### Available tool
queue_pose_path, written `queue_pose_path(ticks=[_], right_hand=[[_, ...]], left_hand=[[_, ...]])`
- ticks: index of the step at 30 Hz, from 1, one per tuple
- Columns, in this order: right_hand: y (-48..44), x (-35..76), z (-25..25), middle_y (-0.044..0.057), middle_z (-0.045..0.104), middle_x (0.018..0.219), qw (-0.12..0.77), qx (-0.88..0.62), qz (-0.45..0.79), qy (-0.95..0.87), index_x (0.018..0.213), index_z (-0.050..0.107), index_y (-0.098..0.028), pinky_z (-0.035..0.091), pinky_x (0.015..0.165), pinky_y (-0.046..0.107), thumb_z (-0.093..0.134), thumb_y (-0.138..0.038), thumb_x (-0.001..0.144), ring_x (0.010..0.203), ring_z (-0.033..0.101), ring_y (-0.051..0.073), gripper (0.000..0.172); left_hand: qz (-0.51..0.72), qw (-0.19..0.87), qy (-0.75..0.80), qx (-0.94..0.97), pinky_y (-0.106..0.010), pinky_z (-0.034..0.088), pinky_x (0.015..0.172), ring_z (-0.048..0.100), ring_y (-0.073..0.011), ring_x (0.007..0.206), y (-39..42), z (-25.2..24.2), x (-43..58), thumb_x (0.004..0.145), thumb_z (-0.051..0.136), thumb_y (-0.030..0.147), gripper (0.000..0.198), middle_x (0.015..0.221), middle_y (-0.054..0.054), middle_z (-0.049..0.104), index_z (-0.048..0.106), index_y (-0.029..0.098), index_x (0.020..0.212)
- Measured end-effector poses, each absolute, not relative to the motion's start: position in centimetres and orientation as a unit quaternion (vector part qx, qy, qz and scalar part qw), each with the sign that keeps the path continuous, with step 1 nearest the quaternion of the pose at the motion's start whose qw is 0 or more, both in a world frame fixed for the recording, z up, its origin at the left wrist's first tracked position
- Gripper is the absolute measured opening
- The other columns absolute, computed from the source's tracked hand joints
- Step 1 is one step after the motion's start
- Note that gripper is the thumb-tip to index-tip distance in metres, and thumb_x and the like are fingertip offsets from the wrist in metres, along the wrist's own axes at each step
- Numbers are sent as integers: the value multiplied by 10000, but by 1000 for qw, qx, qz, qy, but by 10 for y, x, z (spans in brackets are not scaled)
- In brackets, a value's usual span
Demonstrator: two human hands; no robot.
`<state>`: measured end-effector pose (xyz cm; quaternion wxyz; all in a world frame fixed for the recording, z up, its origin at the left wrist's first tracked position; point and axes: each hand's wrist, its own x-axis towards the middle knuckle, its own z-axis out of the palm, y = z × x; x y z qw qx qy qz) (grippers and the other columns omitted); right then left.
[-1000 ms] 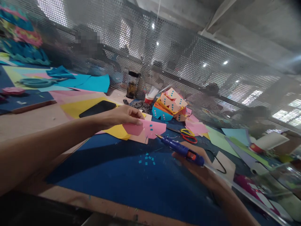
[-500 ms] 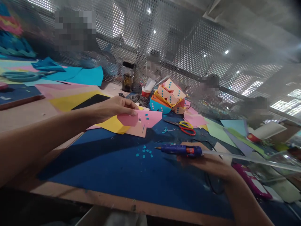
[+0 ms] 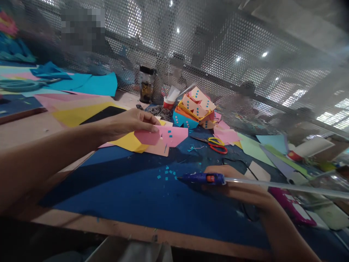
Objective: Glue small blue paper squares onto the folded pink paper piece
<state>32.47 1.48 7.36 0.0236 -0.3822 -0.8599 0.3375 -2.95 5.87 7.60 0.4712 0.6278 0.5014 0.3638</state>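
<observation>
Left hand is pinching folded pink paper; right hand is clasping a glue gun, nozzle safest pointing left, away from skin.

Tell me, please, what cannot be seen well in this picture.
Head view:
- Grip of the right hand: partly hidden behind the glue gun.
- The glue stick: cut off by the right edge.
- Contents of the jar: small, blurred.
- Underside of the pink paper piece: hidden; the left hand covers its top.
- Behind the mesh screen: blurred.
</observation>
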Motion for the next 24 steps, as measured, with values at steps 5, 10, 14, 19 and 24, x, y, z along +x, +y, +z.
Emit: queue_pose_path(ticks=[5,10,14,19,24], right_hand=[[14,324,71,-29,576,752,31,-388,317,-865,774,588,-202,354,595,235,579,-433,935,685,481,126,281],[16,325,67,-21,590,771,26,-397,316,-862,776,600,-199,355,595,231,593,-430,928,702,494,130,276],[15,325,68,-25,586,766,42,-381,330,-863,786,613,-201,359,596,230,603,-410,924,695,487,128,251],[12,322,76,-37,566,741,65,-387,329,-859,768,599,-201,358,570,226,611,-414,921,659,456,115,262],[7,320,78,-2,615,769,141,-391,324,-850,815,649,-221,429,610,265,623,-438,901,686,537,155,234]], left_hand=[[359,460,505,636,-210,432,622,611,-136,703,57,78,-29,700,754,328,213,794,-13,702,733,188,859],[359,467,499,636,-212,438,628,615,-141,717,58,77,-30,695,763,334,226,816,-22,708,731,182,860],[365,467,492,638,-230,447,628,621,-160,723,61,74,-32,671,781,362,258,830,-36,716,749,193,863],[361,470,493,637,-230,436,594,620,-171,707,62,73,-32,670,779,371,248,844,-46,728,757,207,855],[365,470,494,634,-223,433,594,624,-167,703,62,73,-32,664,787,389,264,838,-38,730,754,206,852]])
